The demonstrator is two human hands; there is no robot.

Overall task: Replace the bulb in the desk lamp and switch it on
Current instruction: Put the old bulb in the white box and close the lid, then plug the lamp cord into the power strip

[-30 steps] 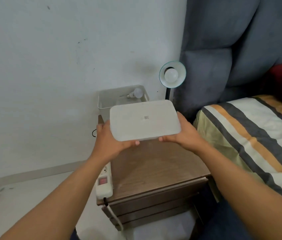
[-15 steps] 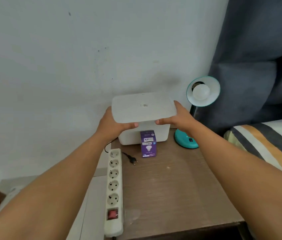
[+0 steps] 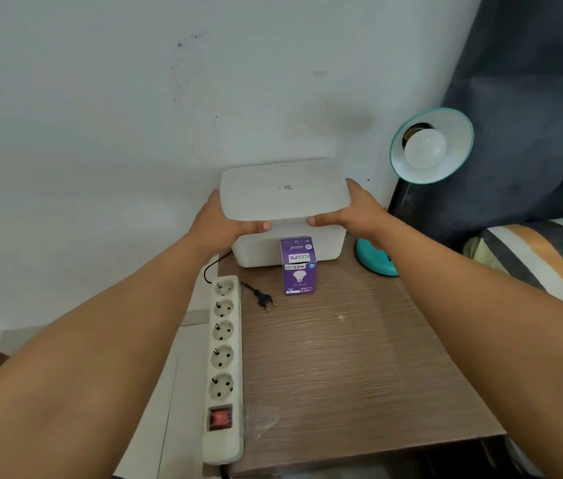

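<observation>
Lid [image 3: 283,190] is held just above the white storage box [image 3: 325,245] at the back of the nightstand [image 3: 359,357], against the wall; looks close to seating, not clearly closed. Left hand [image 3: 219,224] grips the lid's left end, right hand [image 3: 352,210] the right end, thumbs pinched on the front edge.

Bulb [image 3: 425,148] sits in the desk lamp [image 3: 432,146] socket, unlit. Lamp base [image 3: 375,259] stands just right of the box. Can't tell from this view whether that bulb is the new one or the old one.

Purple bulb carton [image 3: 299,267] stands upright in front of the box, touching or nearly so; contents not visible.

Lamp plug [image 3: 264,300] lies loose on the tabletop beside the power strip [image 3: 223,357], all sockets vacant.

Left, by my read: seat lid, plug lamp in, switch on strip and lamp.
</observation>
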